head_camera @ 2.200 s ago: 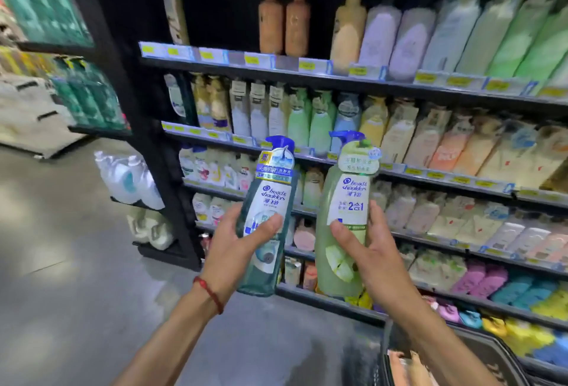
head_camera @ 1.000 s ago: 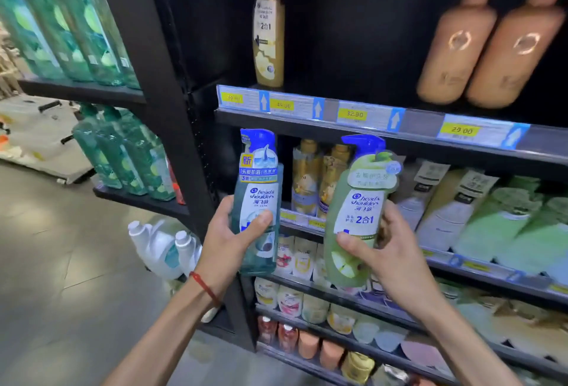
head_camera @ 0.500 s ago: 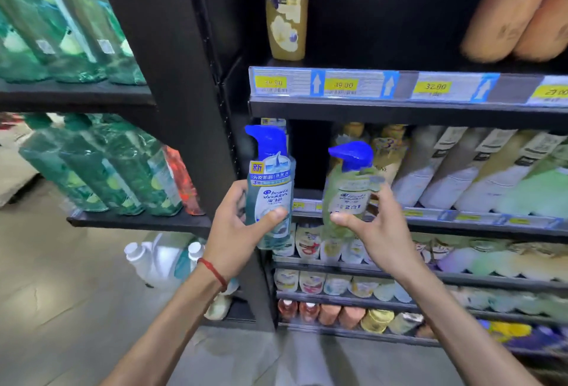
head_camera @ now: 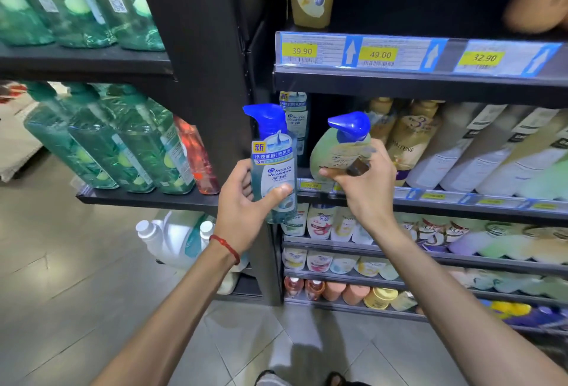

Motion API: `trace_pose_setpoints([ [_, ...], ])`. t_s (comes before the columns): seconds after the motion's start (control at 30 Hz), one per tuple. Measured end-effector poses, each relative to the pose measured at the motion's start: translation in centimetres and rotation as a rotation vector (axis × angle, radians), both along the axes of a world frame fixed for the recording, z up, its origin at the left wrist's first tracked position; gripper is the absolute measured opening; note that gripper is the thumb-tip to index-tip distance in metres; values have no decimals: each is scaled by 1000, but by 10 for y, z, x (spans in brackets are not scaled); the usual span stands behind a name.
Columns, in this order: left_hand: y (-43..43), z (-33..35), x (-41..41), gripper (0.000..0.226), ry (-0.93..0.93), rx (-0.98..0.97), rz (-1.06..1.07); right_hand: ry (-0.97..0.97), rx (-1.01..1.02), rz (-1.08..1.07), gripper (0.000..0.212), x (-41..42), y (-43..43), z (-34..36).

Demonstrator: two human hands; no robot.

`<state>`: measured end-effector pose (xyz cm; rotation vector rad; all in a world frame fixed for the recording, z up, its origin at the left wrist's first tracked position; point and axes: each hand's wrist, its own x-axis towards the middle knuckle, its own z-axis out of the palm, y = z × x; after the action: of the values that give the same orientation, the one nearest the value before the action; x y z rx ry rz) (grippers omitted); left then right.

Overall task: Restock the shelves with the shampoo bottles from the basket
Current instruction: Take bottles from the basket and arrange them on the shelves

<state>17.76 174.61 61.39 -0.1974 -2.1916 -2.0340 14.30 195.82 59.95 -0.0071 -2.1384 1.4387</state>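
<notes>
left hand point(head_camera: 246, 201): fingers and thumb wrapped round upright teal blue-capped shampoo bottle point(head_camera: 274, 167), frame centre
right hand point(head_camera: 364, 184): fingers holding pale green blue-pump bottle point(head_camera: 335, 149) against black shelf edge point(head_camera: 430, 201)

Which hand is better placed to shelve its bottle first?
Probably the right hand: its pale green blue-pump bottle is at the shelf lip beside gold bottles; the left hand holds its teal bottle lower.

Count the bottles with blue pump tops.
2. The teal bottle is in the left hand, beside the dark upright; the pale green bottle is in the right hand, at the shelf front. A similar shelved bottle behind them, top hidden, may be a third.
</notes>
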Motion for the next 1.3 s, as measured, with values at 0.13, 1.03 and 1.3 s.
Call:
trace_pose_setpoints([
  [0.13,-4,-5,-2,41,1,-23,-12,-3,42,-25,54,-11,-4,-4],
  [1.03,-2,-11,-5,42,13,-7,-3,-53,193,-298,74,-12,-15,-30],
  [1.3,0,-13,-3,41,-1,-16,4,-64,268,-334,73,-15,-18,-33],
])
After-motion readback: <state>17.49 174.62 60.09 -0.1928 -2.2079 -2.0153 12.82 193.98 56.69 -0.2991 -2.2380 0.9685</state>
